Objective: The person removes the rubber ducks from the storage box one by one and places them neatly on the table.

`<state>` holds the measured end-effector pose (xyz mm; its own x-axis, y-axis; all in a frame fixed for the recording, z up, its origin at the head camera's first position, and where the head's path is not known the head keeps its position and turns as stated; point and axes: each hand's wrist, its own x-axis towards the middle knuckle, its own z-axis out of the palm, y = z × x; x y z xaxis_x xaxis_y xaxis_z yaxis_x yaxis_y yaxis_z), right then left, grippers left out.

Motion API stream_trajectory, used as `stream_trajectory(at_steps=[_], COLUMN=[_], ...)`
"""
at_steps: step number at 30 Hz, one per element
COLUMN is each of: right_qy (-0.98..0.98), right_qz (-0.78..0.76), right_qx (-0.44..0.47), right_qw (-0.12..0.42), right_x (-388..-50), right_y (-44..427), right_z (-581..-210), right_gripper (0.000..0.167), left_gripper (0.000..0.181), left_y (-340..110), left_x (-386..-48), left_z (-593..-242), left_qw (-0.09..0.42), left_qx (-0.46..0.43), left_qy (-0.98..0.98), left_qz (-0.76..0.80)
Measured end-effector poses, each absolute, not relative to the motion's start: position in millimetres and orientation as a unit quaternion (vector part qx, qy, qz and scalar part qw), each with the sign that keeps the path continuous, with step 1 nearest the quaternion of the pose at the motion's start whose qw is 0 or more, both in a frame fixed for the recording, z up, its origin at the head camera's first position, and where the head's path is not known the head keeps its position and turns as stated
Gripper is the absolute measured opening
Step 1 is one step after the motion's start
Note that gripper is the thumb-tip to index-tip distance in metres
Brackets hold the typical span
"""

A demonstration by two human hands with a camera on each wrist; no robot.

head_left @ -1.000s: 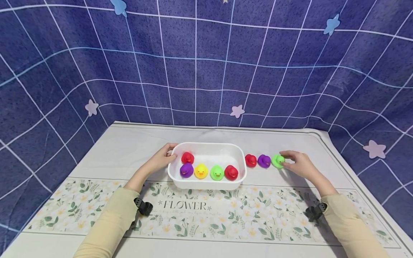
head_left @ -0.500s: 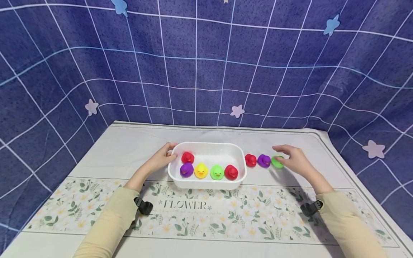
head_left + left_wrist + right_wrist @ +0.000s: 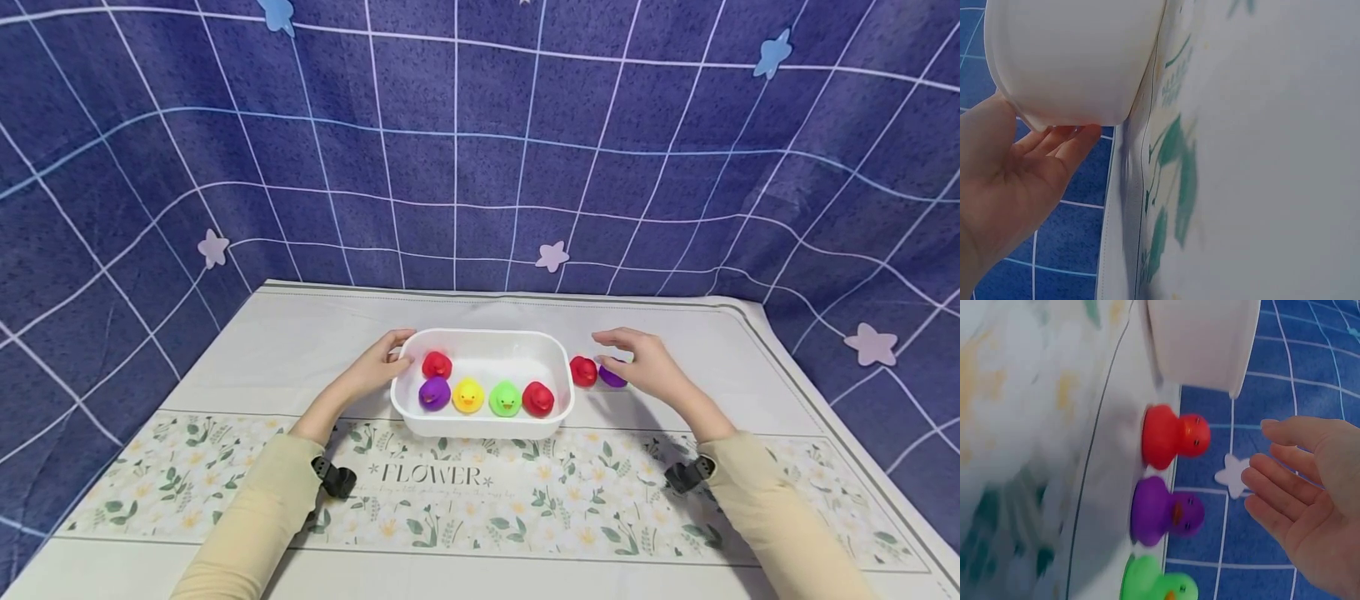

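Observation:
A white plastic tub [image 3: 480,429] stands mid-table holding several rubber ducks, among them a yellow duck [image 3: 468,396], a green duck [image 3: 506,400] and a purple duck [image 3: 434,393]. My left hand [image 3: 371,367] grips its left end, thumb at the rim; in the left wrist view the fingers [image 3: 1075,147] touch the outer wall. Outside the tub's right end sit a red duck [image 3: 1166,436], a purple duck [image 3: 1159,511] and a green duck [image 3: 1150,581] in a row. My right hand [image 3: 641,358] hovers over these with loosely bent fingers, holding nothing, and hides the green one in the head view.
The table wears a white cover with a flowered band [image 3: 637,492] and the word FLOWER across its front part. Behind it hangs a blue grid-patterned cloth [image 3: 480,167] with stars, which also rises at both sides. Each wrist carries a black camera [image 3: 335,478].
My right hand has let go of the green duck outside the tub, lifted, and moved left over the purple and red ones. The left hand and the tub have stayed put.

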<state>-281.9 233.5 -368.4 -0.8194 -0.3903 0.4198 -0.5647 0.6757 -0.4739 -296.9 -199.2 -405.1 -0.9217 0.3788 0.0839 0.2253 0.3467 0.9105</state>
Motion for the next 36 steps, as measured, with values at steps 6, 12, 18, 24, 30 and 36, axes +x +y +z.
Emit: stream_trajectory(at_steps=[6,12,18,24,30,36], right_qy=[-0.897,-0.889,-0.883,-0.879,-0.873,-0.861], right_qz=[0.306,0.314,0.317,0.330,0.338,0.345], right_qx=[0.284,0.302,0.315,0.321,0.326,0.347], right_qw=[0.145,0.142,0.143,0.127,0.132,0.142], right_x=[-284,-286,-288,-289,-291,-292], right_y=[214,196,181,165,150,137], right_z=[-365,-362,-360,-359,-362,-364], right_gripper=[0.035,0.035,0.035,0.036,0.036,0.036], left_gripper=[0.052,0.050,0.050,0.049,0.050,0.050], left_y=[-199,-198,-197,-198,-199,-199], left_x=[-297,-297,-297,-298,-298,-297], left_z=[-405,-404,-404,-406,-406,-405], left_qw=[0.069,0.066,0.064,0.059,0.062,0.063], left_qx=[0.191,0.190,0.187,0.194,0.193,0.192], left_qy=[0.817,0.819,0.822,0.822,0.822,0.819], left_qz=[0.540,0.537,0.534,0.533,0.532,0.537])
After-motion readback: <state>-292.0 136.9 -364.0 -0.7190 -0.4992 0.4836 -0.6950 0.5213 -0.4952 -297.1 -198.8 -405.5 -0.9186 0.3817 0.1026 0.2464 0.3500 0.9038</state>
